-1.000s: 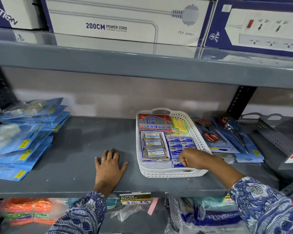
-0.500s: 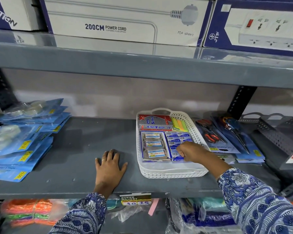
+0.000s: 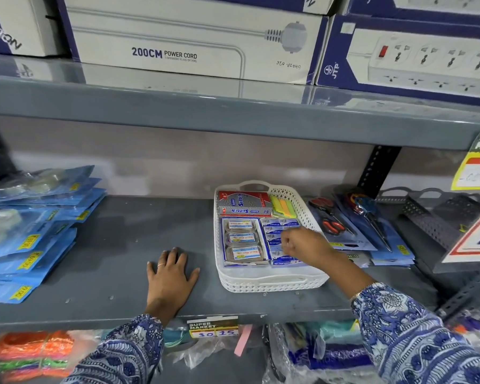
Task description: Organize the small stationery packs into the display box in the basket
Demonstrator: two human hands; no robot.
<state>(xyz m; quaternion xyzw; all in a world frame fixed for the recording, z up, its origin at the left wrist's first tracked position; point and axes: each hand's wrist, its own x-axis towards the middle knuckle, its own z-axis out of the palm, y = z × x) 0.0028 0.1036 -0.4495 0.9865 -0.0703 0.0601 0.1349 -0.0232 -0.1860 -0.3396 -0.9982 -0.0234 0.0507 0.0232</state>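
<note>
A white perforated basket stands on the grey shelf. Inside it, a blue display box holds three clear packs on the left. To their right lie several small blue stationery packs in a column. My right hand rests over the middle of that column, fingers curled with the tips on the packs; whether it grips one is hidden. My left hand lies flat and open on the shelf left of the basket. A red and silver box and neon sticky notes fill the basket's back.
Scissors on blue cards lie right of the basket, then dark mesh trays. Blue blister packs are stacked at the left. Power cord boxes sit on the shelf above. A price tag hangs on the shelf edge.
My right hand has moved from the near end of the blue pack column toward the back of the basket. My left hand has stayed flat on the shelf.
</note>
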